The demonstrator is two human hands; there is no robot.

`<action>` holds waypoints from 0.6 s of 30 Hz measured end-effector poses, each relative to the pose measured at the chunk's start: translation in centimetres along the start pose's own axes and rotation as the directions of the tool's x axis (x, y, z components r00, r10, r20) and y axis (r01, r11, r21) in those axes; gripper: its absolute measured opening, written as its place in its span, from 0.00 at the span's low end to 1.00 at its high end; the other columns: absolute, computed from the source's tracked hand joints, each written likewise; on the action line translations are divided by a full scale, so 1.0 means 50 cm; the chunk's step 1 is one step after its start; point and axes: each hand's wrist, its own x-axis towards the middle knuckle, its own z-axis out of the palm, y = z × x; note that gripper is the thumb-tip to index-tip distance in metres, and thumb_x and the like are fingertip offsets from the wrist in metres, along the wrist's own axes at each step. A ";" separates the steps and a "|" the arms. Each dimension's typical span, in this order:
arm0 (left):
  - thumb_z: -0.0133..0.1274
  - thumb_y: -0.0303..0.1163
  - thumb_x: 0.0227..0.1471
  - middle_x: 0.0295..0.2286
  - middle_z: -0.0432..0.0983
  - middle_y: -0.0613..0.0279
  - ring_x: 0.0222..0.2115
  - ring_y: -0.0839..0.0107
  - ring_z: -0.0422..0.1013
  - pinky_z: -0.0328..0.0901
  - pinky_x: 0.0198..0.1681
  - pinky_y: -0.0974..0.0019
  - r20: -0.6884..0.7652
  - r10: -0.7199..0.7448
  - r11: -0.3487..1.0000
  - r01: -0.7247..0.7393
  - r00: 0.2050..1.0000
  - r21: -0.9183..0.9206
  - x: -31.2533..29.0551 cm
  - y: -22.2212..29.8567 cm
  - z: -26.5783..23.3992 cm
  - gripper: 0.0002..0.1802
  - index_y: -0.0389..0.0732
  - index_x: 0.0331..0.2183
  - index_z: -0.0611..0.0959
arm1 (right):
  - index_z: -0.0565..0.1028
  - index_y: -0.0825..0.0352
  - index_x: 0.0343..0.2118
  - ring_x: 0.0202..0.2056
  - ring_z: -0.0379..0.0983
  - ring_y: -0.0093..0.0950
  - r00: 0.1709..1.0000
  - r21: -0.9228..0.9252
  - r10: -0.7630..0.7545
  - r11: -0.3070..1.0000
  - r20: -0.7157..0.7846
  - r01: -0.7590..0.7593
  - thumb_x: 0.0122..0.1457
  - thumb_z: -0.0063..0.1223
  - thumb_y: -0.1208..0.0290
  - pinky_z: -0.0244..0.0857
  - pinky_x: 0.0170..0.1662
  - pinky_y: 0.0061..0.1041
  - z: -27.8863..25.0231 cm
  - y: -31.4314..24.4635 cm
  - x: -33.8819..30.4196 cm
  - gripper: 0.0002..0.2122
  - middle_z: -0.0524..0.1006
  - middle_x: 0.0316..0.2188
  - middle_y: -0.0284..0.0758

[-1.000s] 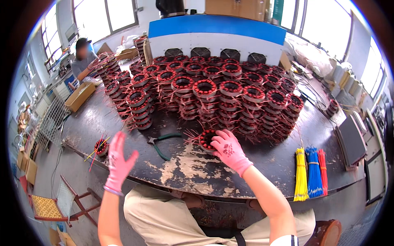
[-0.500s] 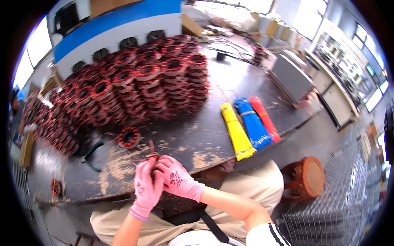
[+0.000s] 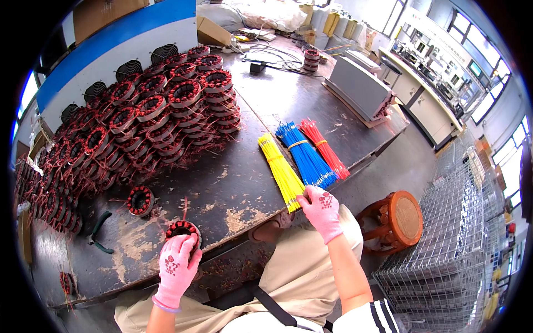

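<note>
My left hand, in a pink glove, grips a motor stator with a dark ring and red windings at the table's front edge. The palm and fingers cover its near side. A red lead stands up from it. My right hand, gloved alike, pinches at the near end of the yellow wire bundle; the fingertips hide how many wires are between them. Next to it lie a banded blue wire bundle and a red wire bundle. Another stator rests on the table beyond my left hand.
Tall stacks of stators fill the table's far left. Dark green-handled pliers lie left of the lone stator. A grey box-shaped panel stands at the far right of the table. A wooden stool and wire mesh cages stand to the right.
My hands, together at the stator before, have parted. The right hand has moved right to the yellow wires, while the left keeps the stator at the table edge. The view has shifted right.
</note>
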 end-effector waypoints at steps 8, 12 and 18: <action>0.62 0.23 0.42 0.40 0.76 0.59 0.42 0.58 0.73 0.66 0.57 0.49 -0.024 0.108 0.993 -0.107 0.994 0.040 0.001 0.009 -0.018 0.22 0.43 0.43 0.80 | 0.75 0.63 0.33 0.36 0.79 0.40 0.998 -0.002 0.037 0.999 0.055 -0.037 0.60 0.57 0.59 0.70 0.38 0.40 -0.009 0.001 0.004 0.12 0.81 0.32 0.38; 0.62 0.22 0.42 0.40 0.76 0.60 0.42 0.58 0.74 0.66 0.58 0.49 -0.025 0.117 0.993 -0.116 0.993 0.027 -0.009 0.000 -0.021 0.22 0.44 0.43 0.81 | 0.75 0.65 0.32 0.36 0.78 0.42 0.996 0.073 0.090 0.993 0.005 -0.090 0.60 0.57 0.58 0.70 0.38 0.40 -0.034 -0.003 -0.003 0.13 0.81 0.32 0.39; 0.63 0.25 0.43 0.40 0.77 0.60 0.42 0.58 0.74 0.67 0.57 0.48 0.004 0.124 0.992 -0.123 0.992 -0.008 -0.037 -0.019 -0.069 0.19 0.44 0.41 0.81 | 0.78 0.68 0.33 0.21 0.72 0.19 0.978 0.443 0.184 0.888 -0.098 -0.122 0.60 0.59 0.72 0.66 0.26 0.24 -0.132 -0.031 -0.078 0.05 0.77 0.19 0.35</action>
